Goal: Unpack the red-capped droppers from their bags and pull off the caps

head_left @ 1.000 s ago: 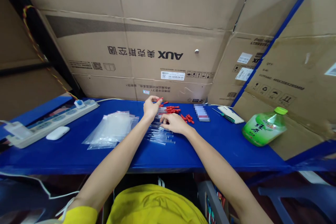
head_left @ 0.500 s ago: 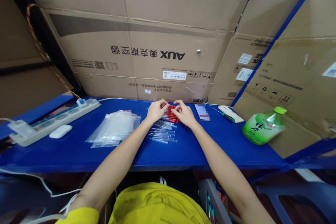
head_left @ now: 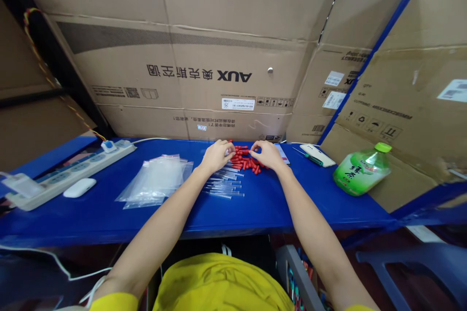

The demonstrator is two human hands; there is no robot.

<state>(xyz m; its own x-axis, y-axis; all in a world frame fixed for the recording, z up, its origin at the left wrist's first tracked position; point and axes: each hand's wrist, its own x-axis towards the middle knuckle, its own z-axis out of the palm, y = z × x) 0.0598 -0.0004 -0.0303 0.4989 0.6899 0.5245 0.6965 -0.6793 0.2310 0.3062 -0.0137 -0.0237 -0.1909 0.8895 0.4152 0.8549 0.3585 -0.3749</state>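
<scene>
A pile of small red plastic pieces lies on the blue table between my two hands. At its left edge, my left hand has its thumb and fingers curled together; whatever they hold is too small to make out. On the right side of the pile, my right hand pinches the end of one red piece between thumb and forefinger. Several thin clear rods lie in a loose bundle just in front of the pile, partly beneath my left hand.
Clear zip bags are stacked left of the rods. A power strip and a white case lie farther left. Behind my right hand is a phone; a green screwdriver and a green tea bottle are rightward. Cardboard walls the back.
My right hand has moved right, away from my left, uncovering more red pieces and covering part of the phone. My left hand stays by the pile. The whole view has shifted slightly.
</scene>
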